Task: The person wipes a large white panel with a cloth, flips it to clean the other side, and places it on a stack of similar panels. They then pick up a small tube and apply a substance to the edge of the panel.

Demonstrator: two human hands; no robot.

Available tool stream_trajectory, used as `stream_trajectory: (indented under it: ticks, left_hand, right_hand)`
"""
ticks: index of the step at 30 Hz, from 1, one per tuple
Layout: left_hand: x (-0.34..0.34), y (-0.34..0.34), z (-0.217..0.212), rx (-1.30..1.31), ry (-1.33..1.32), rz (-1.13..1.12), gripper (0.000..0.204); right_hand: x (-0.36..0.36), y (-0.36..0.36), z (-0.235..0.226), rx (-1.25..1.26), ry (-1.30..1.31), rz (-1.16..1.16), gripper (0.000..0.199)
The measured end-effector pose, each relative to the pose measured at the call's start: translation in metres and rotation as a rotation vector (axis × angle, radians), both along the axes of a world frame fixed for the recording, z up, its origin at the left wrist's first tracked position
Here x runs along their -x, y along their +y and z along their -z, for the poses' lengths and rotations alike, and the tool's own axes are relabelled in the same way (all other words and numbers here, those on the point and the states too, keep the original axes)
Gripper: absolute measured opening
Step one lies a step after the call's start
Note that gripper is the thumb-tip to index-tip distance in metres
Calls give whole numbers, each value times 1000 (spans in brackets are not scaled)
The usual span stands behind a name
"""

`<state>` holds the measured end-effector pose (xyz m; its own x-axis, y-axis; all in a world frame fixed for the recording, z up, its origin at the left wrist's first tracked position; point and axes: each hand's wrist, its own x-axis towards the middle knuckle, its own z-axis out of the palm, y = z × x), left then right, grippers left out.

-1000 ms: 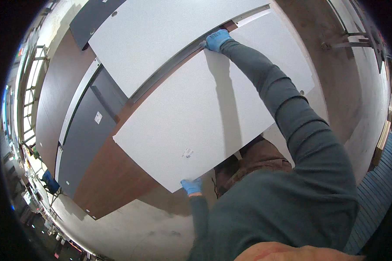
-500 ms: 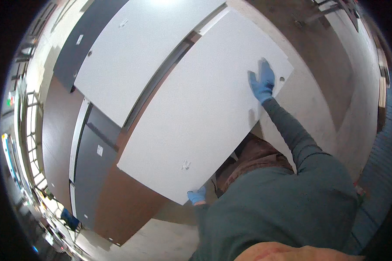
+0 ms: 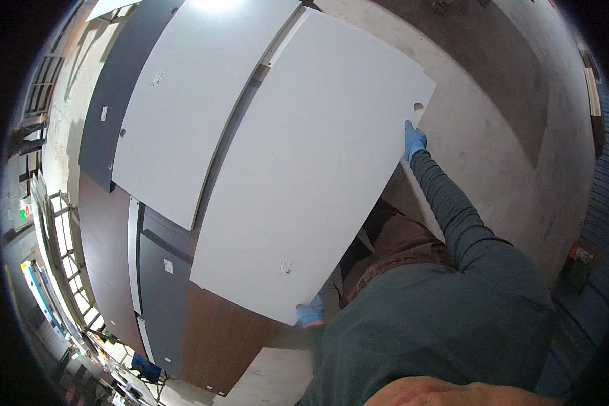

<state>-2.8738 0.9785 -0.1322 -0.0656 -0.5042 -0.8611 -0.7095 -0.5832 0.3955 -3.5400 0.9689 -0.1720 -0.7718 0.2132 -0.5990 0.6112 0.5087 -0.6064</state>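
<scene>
A long white panel [image 3: 311,162] lies slanting across the middle, in front of my body. It has a round hole [image 3: 418,107] near its right end and a small label [image 3: 286,268] near its left end. My right hand [image 3: 415,141], in a blue glove, grips the near edge close to the hole, thumb on top and the other fingers hidden by the edge. At the near left corner my left hand [image 3: 310,312], also gloved in blue, is closed on the edge, with part of its fingers out of sight.
Beyond a narrow gap lies another white panel [image 3: 176,128]. Dark grey panels [image 3: 161,291] and a brown board [image 3: 227,331] lie to the left. Concrete floor [image 3: 494,183] spreads to the right. Racks of long stock [image 3: 57,284] stand at the far left.
My right hand has gone from lying spread on the panel's top to gripping its near edge. My left hand stays at the corner. The whole view has turned slightly.
</scene>
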Motion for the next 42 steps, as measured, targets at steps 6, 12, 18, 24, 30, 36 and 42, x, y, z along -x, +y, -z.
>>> stream_trajectory:
  ticks: [6,12,18,24,30,36,42]
  left_hand:
    - [0,-22,-8,183,-238,808,50]
    - [11,-31,8,366,-123,864,53]
    - [33,-37,-24,83,-176,415,47]
    - [30,-38,-21,-53,-296,146,56]
    - [19,-38,-9,-211,-437,448,51]
    - [28,-43,12,-62,-611,983,51]
    - [60,-45,-9,-215,-703,827,59]
  right_hand:
    - [8,-20,4,-121,125,-73,69]
    - [23,-39,-7,-117,206,-204,77]
    - [31,-41,4,-2,147,-177,70]
    - [40,-35,24,110,142,46,61]
    - [34,-32,-16,-14,163,-109,43]
    - [23,-41,-39,6,209,-66,38]
    - [23,-43,-47,75,138,-61,37]
